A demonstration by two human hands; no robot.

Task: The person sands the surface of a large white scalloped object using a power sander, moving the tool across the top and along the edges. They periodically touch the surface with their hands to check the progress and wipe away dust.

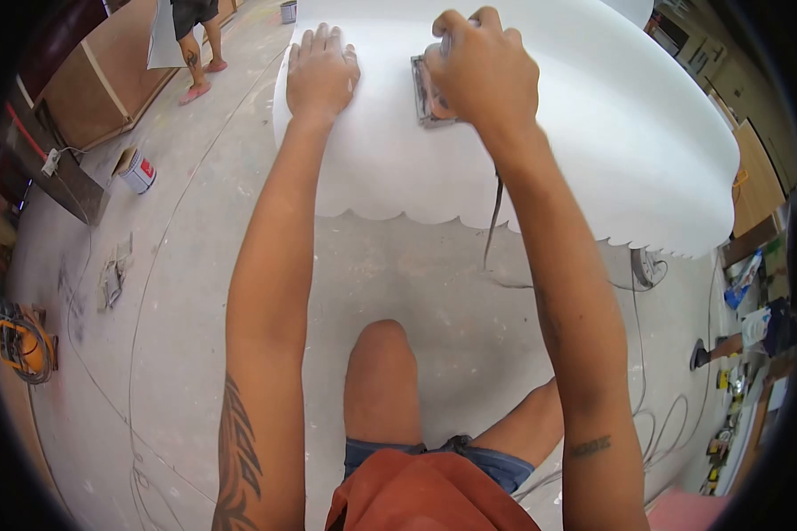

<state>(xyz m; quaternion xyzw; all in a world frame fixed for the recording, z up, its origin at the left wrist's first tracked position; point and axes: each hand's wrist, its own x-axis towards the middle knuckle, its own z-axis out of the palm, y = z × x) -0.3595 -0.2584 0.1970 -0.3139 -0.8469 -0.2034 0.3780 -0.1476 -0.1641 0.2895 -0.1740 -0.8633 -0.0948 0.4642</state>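
A large white panel (pixel 398 168) with a scalloped lower edge spreads out in front of me. My left hand (pixel 321 75) lies flat on its left part, fingers stretched forward. My right hand (pixel 491 75) is wrapped round the top of an electric sander (pixel 427 93), which rests on the panel's surface to the right of my left hand. Much of the sander's body is hidden under my fingers. A dark power cord (pixel 494 212) hangs below my right forearm, over the panel's edge and down to the floor.
Cords (pixel 142 345) run across the floor on both sides. At left stand a paint can (pixel 135 171) and an orange machine (pixel 31 345); a crumpled sheet (pixel 113 276) lies between them. Another person's legs (pixel 199 53) show at upper left. Tools (pixel 726 380) line the right side, near another person's foot (pixel 700 355).
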